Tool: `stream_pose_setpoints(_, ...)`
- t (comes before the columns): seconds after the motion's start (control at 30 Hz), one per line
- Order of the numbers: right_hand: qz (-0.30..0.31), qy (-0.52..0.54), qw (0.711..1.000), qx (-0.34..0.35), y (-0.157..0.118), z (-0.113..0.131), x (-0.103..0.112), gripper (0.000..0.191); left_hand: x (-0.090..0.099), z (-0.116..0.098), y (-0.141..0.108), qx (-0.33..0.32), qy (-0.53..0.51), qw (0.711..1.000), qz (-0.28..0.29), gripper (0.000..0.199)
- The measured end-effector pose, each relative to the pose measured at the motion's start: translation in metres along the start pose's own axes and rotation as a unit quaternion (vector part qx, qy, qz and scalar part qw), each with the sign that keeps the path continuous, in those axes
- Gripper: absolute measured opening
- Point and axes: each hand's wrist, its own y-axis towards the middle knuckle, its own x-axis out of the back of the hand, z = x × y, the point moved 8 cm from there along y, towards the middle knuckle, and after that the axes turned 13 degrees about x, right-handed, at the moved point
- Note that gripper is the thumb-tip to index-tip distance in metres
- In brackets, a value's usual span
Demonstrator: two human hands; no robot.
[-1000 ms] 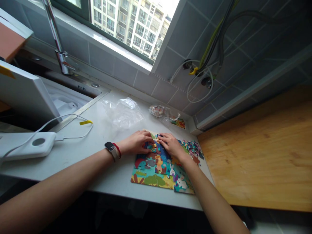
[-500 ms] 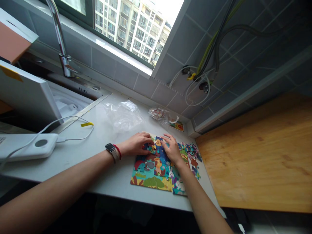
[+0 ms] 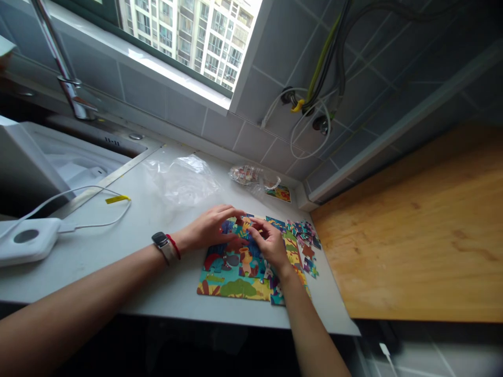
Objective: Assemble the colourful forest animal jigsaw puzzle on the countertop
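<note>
Jigsaw puzzle (image 3: 236,285) lies under the spread left hand (image 3: 208,228); right hand (image 3: 269,246) pinches a piece (image 3: 251,226).

Room to pass runs along the table (image 3: 173,298) in front of the puzzle (image 3: 236,277), and between the puzzle and the plastic bag (image 3: 181,180) behind it. The left hand (image 3: 210,229) and right hand (image 3: 267,245) cover the puzzle's far half, nearly touching. Loose pieces (image 3: 303,235) crowd its right side, blocking the way to the wooden board (image 3: 412,225). Farther left, the cable (image 3: 98,224) and power bank (image 3: 27,236) stand in the way.
</note>
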Motion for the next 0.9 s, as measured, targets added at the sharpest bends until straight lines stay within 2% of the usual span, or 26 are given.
stream_pose_setpoints(0.13,0.007,0.051,0.999,-0.004,-0.002,0.002,-0.011,0.041,0.000,-0.002,-0.002,0.002,-0.031,0.999,-0.008,0.049)
stream_pose_setpoints(0.23,-0.031,0.057,0.998,-0.005,0.000,-0.001,-0.004,0.036,-0.001,0.005,-0.002,0.027,-0.033,0.999,0.000,0.059)
stream_pose_setpoints(0.33,-0.133,0.044,0.990,0.003,0.002,-0.007,0.023,0.034,-0.003,0.017,0.000,0.055,-0.004,0.998,0.006,0.058)
stream_pose_setpoints(0.47,-0.294,0.081,0.952,-0.015,-0.003,-0.020,0.063,0.040,-0.002,0.028,0.002,0.064,0.032,0.997,0.005,0.030)
stream_pose_setpoints(0.53,-0.337,0.117,0.933,-0.041,-0.007,-0.029,0.072,0.043,0.000,0.030,0.003,0.064,0.034,0.997,0.001,0.022)
stream_pose_setpoints(0.63,-0.338,0.153,0.926,-0.073,-0.008,-0.035,0.071,0.043,0.003,0.033,0.004,0.068,0.025,0.997,-0.006,0.018)
stream_pose_setpoints(0.8,-0.304,0.166,0.935,-0.072,-0.005,-0.033,0.059,0.038,0.009,0.042,0.005,0.092,0.008,0.995,-0.021,0.019)
stream_pose_setpoints(0.9,-0.270,0.190,0.939,-0.094,-0.004,-0.035,0.049,0.036,0.011,0.044,0.004,0.099,0.004,0.995,-0.023,0.020)
